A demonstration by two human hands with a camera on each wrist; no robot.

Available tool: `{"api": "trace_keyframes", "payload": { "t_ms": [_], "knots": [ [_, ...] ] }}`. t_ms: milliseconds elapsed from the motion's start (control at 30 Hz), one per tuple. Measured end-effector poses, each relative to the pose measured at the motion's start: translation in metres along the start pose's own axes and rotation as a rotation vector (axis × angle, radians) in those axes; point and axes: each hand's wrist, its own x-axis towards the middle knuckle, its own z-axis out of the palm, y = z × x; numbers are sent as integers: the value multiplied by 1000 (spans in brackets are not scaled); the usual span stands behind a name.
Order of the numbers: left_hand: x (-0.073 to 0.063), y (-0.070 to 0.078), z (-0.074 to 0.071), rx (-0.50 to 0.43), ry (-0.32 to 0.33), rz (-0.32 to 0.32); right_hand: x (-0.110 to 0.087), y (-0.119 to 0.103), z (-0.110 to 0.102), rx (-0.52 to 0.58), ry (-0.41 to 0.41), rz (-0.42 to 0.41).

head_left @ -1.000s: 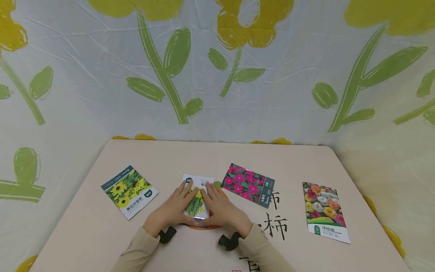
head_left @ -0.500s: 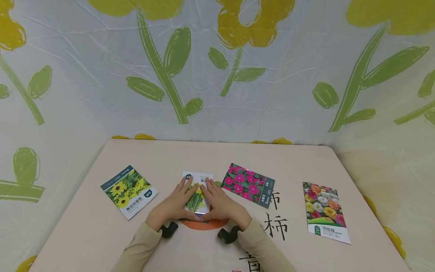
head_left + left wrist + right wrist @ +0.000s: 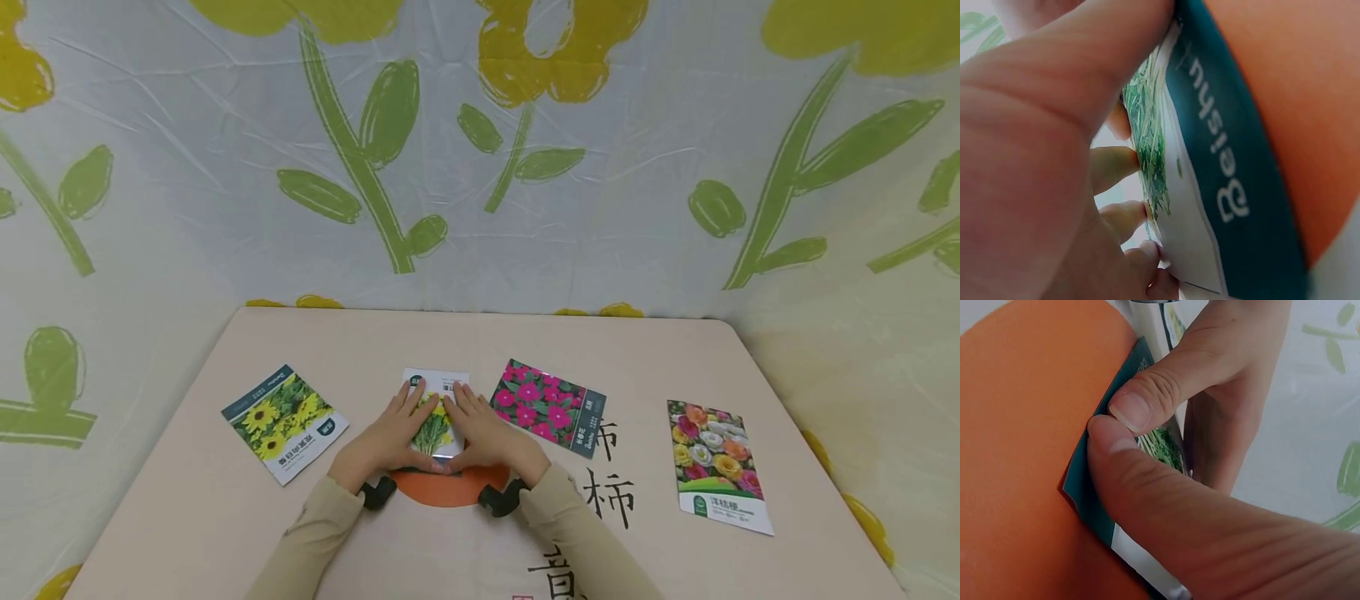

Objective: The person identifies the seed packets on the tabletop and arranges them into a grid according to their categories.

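A seed packet [image 3: 432,433] with yellow flowers and green stems lies on the table, its white end pointing away from me. My left hand [image 3: 386,440] rests on its left side and my right hand [image 3: 489,437] on its right, fingers fairly straight and spread forward. Both thumbs meet at the packet's near edge. In the right wrist view, the two thumb tips press side by side on the dark teal band [image 3: 1088,500]. The left wrist view shows the packet [image 3: 1222,187] close up, with the left fingers along its side; the hands cover much of it.
A sunflower packet [image 3: 285,423] lies to the left, a pink flower packet [image 3: 547,407] right beside my right hand, and a mixed-colour flower packet [image 3: 720,467] farther right. The table cover [image 3: 420,558] has an orange print [image 3: 450,490] and black characters. A flowered cloth [image 3: 600,233] hangs behind.
Both hands have slid forward, away from me, and the packet under them has moved the same way. More of the orange print shows at its near edge. The other packets stayed put.
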Motion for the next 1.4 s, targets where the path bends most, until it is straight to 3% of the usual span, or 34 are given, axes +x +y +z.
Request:
{"api": "trace_keyframes", "payload": {
  "t_ms": [767, 933, 1133, 1400],
  "knots": [
    [30, -3, -5, 100, -48, -65, 16, 14, -17, 42, -50, 16],
    [32, -1, -7, 91, -59, -80, 16, 17, -17, 69, -40, 8],
    [31, 2, -9, 101, -71, -100, 20, 21, -13, 18, -56, 32],
    [35, 0, -11, 106, -71, -86, 24, 21, -16, 8, -66, 47]
  ]
}}
